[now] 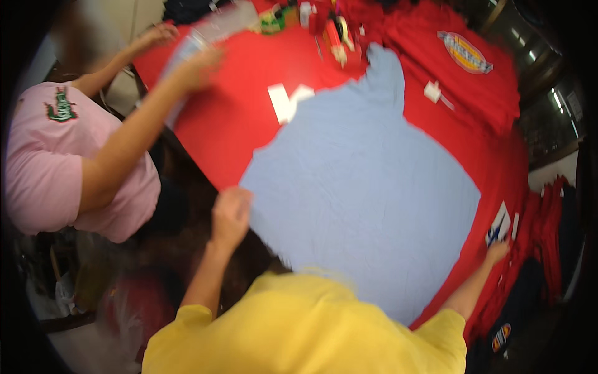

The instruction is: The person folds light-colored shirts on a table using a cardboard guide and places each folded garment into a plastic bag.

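Centred on a pale blue cloth [361, 181], spread mostly flat over the red cover [218, 143] of a table, with a narrow tip at the far side and faint creases across the middle. Met at the left edge by a left hand [232, 215], fingers bunched close together; flanked on the right, beyond the opposite edge, by a right hand [498, 250] at a blue-handled tool [495, 235] against white paper [502, 216]. Too blurred at both hands to tell a clamped grip from a mere touch. Best read as a steadying and arranging step. Calls next, probably, for a light hold on the left edge and a sure grasp or release of the tool, without dragging in creases. Bordered farther out by white cards [281, 103], red fabric [423, 43] with an oval patch [466, 52], and a co-worker [93, 165] in pink.
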The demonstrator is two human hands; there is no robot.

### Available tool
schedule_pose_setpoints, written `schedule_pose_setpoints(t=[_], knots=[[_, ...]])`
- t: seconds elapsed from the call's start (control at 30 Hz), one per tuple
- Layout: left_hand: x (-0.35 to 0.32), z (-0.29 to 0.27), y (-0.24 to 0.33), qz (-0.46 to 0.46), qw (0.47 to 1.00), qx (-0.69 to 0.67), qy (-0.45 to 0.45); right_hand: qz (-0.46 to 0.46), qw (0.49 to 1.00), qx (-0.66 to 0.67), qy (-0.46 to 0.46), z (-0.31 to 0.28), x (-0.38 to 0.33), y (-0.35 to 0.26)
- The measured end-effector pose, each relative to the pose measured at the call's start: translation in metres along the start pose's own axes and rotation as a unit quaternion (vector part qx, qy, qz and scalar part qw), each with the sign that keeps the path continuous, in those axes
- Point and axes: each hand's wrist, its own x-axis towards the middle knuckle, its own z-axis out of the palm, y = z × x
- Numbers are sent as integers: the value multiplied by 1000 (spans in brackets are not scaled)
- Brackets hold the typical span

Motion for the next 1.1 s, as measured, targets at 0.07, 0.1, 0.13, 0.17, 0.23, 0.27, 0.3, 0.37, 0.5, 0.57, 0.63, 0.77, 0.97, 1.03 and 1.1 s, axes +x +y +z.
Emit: schedule_pose_setpoints(t=[0.07, 0.1, 0.13, 0.17, 0.23, 0.27, 0.3, 0.37, 0.5, 0.57, 0.63, 0.77, 0.97, 1.03, 1.1], knots=[[-2, 29, 8, 55, 995, -61, -63, -34, 997, 21, 60, 10, 7, 39], [-8, 44, 5, 84, 988, -56, -119, -15, 998, -19, 62, 18, 9, 53], [-22, 59, -3, 116, 976, 27, -182, -29, 997, -42, 49, 24, 5, 64], [-13, 49, 8, 124, 963, 98, -219, 33, 999, -31, -30, 33, -10, 67], [-11, 37, 12, 106, 959, 120, -231, 106, 988, -36, -109, 48, -18, 39], [-7, 28, 20, 88, 961, 111, -237, 135, 983, -12, -126, 44, -28, 19], [0, 29, 13, 91, 968, 95, -216, 121, 985, -30, -116, 39, -22, 20], [16, 29, -1, 94, 976, 68, -182, 93, 988, -69, -103, 30, -25, 18], [153, -15, 8, 82, 996, 23, -32, 130, 976, -172, -21, -6, -38, -35], [227, -39, 9, -32, 995, 90, -18, 109, 990, -91, -5, -6, -29, -44], [302, -56, -4, -69, 993, 68, 60, 26, 998, 29, 53, 6, -18, -36], [355, -65, -45, -9, 985, 106, 138, -27, 977, 207, 34, -15, -64, -141], [272, 51, -87, -110, 976, 27, -187, -48, 965, 245, -75, -38, -123, -185], [225, 82, -98, -118, 971, 64, -199, -60, 966, 234, -92, -30, -129, -190], [175, 111, -101, -100, 970, 174, -133, -66, 982, 155, -90, -15, -138, -194]])
